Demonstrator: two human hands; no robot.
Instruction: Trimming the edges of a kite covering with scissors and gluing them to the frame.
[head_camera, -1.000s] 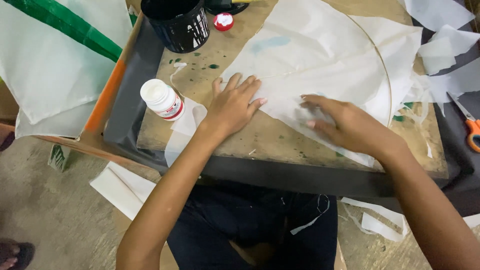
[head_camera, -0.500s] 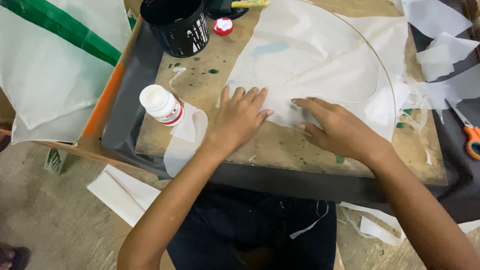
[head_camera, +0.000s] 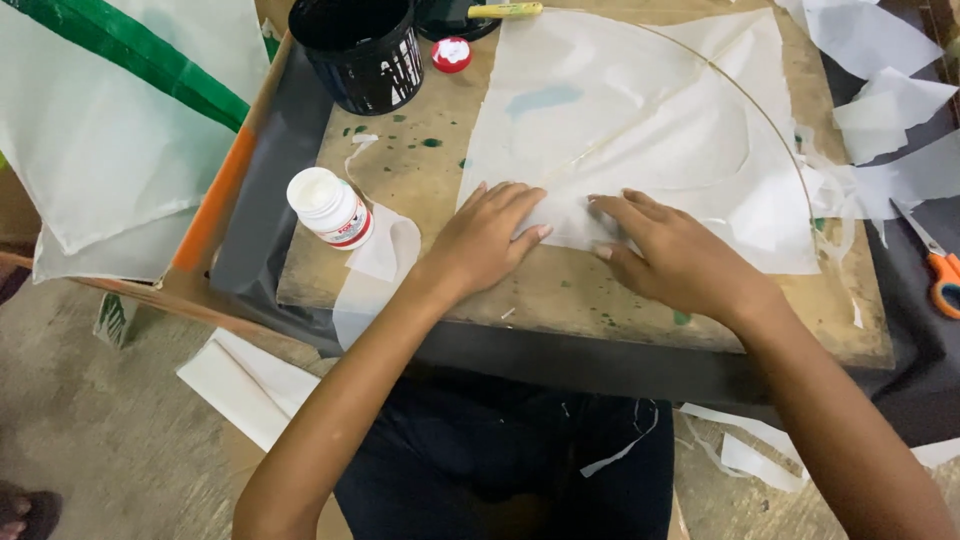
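Note:
A large sheet of thin white paper (head_camera: 650, 130) lies on a brown wooden board (head_camera: 640, 300), with a thin bent stick (head_camera: 770, 120) arching over it and a straight stick running diagonally across. My left hand (head_camera: 490, 240) lies flat on the sheet's lower corner, fingers together. Beside it my right hand (head_camera: 670, 255) presses the same corner with its fingertips. The two hands almost touch. Neither hand grips anything.
A white glue bottle (head_camera: 330, 207) stands left of my left hand. A black tub (head_camera: 360, 50) and a red cap (head_camera: 451, 53) sit at the back. Orange-handled scissors (head_camera: 935, 265) lie at the right among paper scraps (head_camera: 880, 100). A white-and-green sheet (head_camera: 110, 110) lies left.
Both hands slid together toward the sheet's lower corner. The right hand moved left and the left hand shifted right. The view also drifted slightly.

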